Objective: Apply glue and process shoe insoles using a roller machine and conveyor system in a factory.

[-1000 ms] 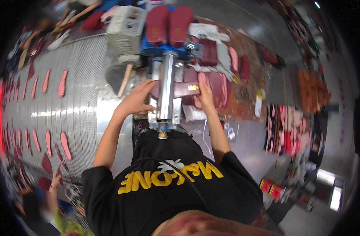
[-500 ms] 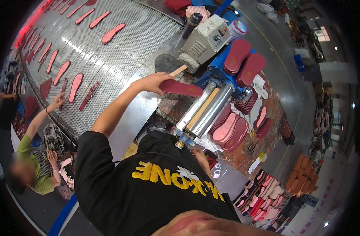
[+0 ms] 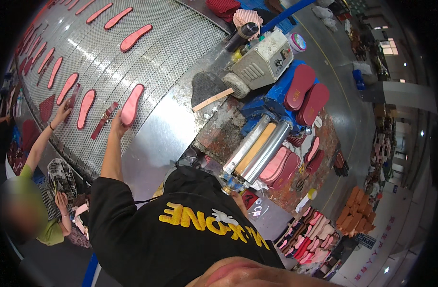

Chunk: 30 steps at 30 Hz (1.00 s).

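Observation:
My left hand [image 3: 119, 126] grips one end of an insole [image 3: 134, 100], its glossy pink side up, at the near edge of the metal mesh conveyor [image 3: 173, 57]. A dark red strap with a buckle [image 3: 104, 120] lies on the mesh just left of that hand. Further left is another pink insole [image 3: 86, 109]. My right hand [image 3: 236, 196] is low beside the near end of a roller machine [image 3: 263, 153] with a shiny steel roller and a tan one; its fingers are mostly hidden.
Dark red insoles [image 3: 300, 86] rest on the machine's blue body, with stacks of pink and dark red insoles [image 3: 281, 167] right of the rollers. A wooden strip [image 3: 213, 99] lies by the grey motor box [image 3: 266, 60]. At left, a co-worker's hand [image 3: 63, 111] reaches onto the conveyor.
My left hand has moved left from the rollers to the conveyor with the insole, which now shows pink instead of dark red. My right hand stays near the machine's end.

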Each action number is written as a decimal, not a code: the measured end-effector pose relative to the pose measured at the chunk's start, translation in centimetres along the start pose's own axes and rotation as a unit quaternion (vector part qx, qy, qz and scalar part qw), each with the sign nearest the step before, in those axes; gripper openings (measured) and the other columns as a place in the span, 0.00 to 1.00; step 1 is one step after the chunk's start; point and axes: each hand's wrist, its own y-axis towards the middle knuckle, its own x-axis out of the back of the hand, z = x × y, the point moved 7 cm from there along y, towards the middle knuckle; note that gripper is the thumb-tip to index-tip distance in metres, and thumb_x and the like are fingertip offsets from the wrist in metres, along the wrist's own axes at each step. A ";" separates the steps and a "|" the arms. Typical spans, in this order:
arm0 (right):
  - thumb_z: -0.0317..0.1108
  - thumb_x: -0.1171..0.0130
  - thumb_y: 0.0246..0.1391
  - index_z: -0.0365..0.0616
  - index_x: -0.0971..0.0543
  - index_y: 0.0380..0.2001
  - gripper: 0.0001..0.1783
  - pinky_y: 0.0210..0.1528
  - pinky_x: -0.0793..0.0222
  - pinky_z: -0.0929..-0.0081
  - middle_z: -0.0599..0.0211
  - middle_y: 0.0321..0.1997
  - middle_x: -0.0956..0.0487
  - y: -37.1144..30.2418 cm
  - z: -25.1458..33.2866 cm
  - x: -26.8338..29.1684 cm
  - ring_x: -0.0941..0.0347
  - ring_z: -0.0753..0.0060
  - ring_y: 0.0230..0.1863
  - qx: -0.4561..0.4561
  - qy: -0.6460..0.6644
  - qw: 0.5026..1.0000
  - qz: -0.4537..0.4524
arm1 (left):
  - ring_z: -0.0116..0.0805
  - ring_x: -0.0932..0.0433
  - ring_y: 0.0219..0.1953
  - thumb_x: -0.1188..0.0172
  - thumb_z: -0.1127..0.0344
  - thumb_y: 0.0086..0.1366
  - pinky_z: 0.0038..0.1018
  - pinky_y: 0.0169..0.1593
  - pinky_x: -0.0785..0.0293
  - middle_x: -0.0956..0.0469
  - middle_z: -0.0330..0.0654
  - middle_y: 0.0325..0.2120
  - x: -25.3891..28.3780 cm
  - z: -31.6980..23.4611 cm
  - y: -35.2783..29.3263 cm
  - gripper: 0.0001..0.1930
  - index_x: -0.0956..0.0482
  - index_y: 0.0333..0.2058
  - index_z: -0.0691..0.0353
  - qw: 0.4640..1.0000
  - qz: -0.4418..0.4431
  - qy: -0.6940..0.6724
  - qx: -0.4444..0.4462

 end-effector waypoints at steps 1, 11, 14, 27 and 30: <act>0.25 0.55 0.40 0.38 0.27 0.23 0.07 0.31 0.35 0.77 0.70 0.23 0.27 0.1 0.9 -0.8 0.31 0.71 0.26 0.035 -0.063 0.997 -0.006 | 0.43 0.29 0.51 0.52 0.44 0.64 0.44 0.50 0.31 0.30 0.45 0.52 2.2 -1.0 1.3 0.27 0.34 0.55 0.58 0.997 0.004 -0.065 -0.029; 0.26 0.51 0.48 0.36 0.28 0.33 0.08 0.34 0.34 0.74 0.65 0.29 0.25 -2.7 -3.2 -1.5 0.31 0.73 0.31 -0.015 -0.036 0.989 -0.145 | 0.39 0.29 0.48 0.49 0.50 0.63 0.38 0.45 0.30 0.29 0.41 0.49 -7.8 -10.6 12.5 0.23 0.34 0.54 0.54 0.993 0.005 0.045 -0.109; 0.28 0.51 0.51 0.35 0.27 0.37 0.11 0.35 0.33 0.72 0.62 0.31 0.24 -5.3 -2.3 -2.3 0.30 0.72 0.31 -0.104 -0.034 0.971 -0.211 | 0.37 0.29 0.47 0.48 0.50 0.63 0.37 0.44 0.31 0.29 0.41 0.48 -14.4 -11.3 14.1 0.24 0.33 0.53 0.55 0.990 0.039 0.060 -0.123; 0.36 0.49 0.56 0.37 0.27 0.29 0.11 0.26 0.33 0.73 0.65 0.20 0.25 -6.0 1.9 1.3 0.29 0.75 0.22 0.001 -0.104 0.931 -0.351 | 0.24 0.25 0.31 0.45 0.59 0.60 0.19 0.31 0.33 0.22 0.36 0.30 -19.6 -7.0 9.5 0.12 0.24 0.37 0.61 0.963 0.078 0.215 -0.143; 0.32 0.47 0.53 0.37 0.27 0.32 0.09 0.24 0.33 0.71 0.63 0.19 0.25 -5.4 8.2 5.0 0.28 0.70 0.21 0.113 -0.138 0.865 -0.469 | 0.23 0.28 0.27 0.46 0.64 0.63 0.17 0.27 0.33 0.24 0.38 0.27 -19.1 0.0 4.4 0.08 0.25 0.33 0.64 0.964 0.158 0.199 -0.083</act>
